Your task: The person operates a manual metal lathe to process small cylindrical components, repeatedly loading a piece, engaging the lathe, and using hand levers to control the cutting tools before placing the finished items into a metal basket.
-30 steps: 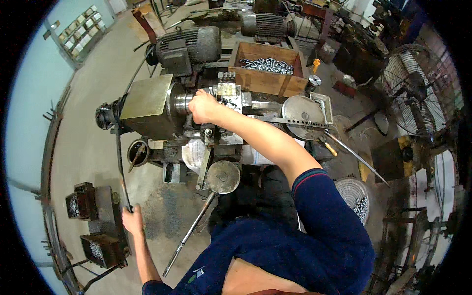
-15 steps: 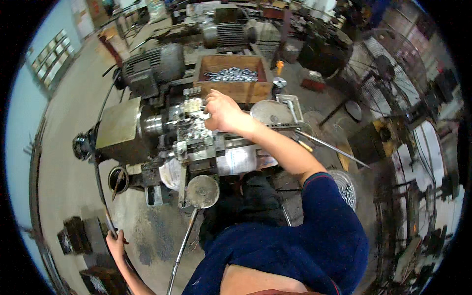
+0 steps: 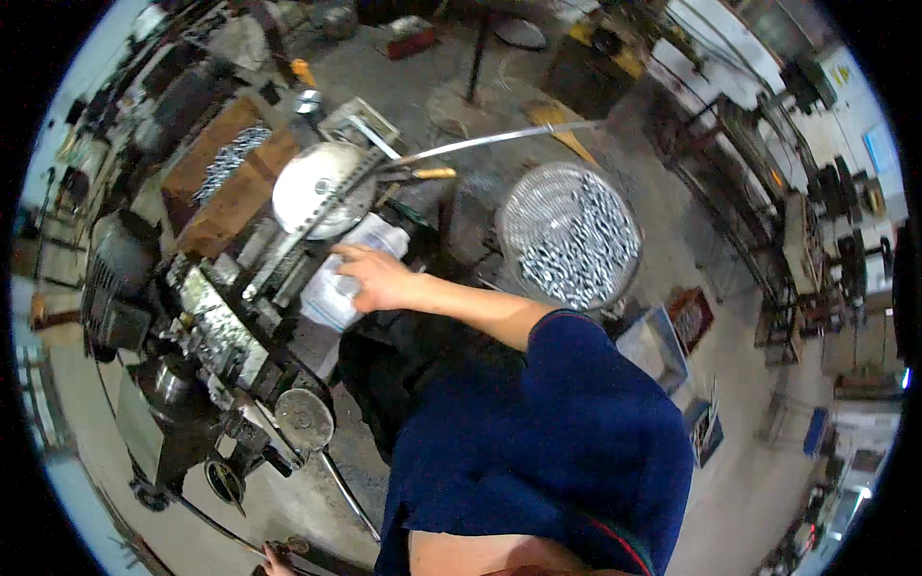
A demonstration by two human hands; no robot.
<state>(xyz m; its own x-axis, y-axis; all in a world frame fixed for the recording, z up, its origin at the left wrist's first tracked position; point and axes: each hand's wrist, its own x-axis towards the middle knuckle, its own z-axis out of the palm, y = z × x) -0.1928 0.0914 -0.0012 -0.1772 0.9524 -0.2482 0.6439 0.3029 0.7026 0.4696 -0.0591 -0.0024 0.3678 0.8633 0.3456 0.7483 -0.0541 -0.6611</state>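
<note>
My right hand (image 3: pixel 376 278) is over a white printed sheet (image 3: pixel 327 294) lying on the machine. Its fingers are apart, and nothing shows between them. At the lower edge, my left hand (image 3: pixel 278 561), partly cut off, is closed round a long dark bar (image 3: pixel 213 530) that runs up to the machine's headstock (image 3: pixel 137 427). Metal chips cover the machine's slide (image 3: pixel 219 322). Just beyond my right hand sits a round pale disc (image 3: pixel 312 192).
A round mesh basket (image 3: pixel 511 226) full of small shiny metal parts stands on the right. The wooden box (image 3: pixel 226 219) at the far left holds similar parts. A long metal rod (image 3: pixel 480 142) juts rightward past the disc. A round-topped handle (image 3: pixel 304 420) rises near my legs.
My view has swung to the right, bringing the mesh basket fully in. My right hand has left the machine's slide for the white sheet. My left hand stays on the bar.
</note>
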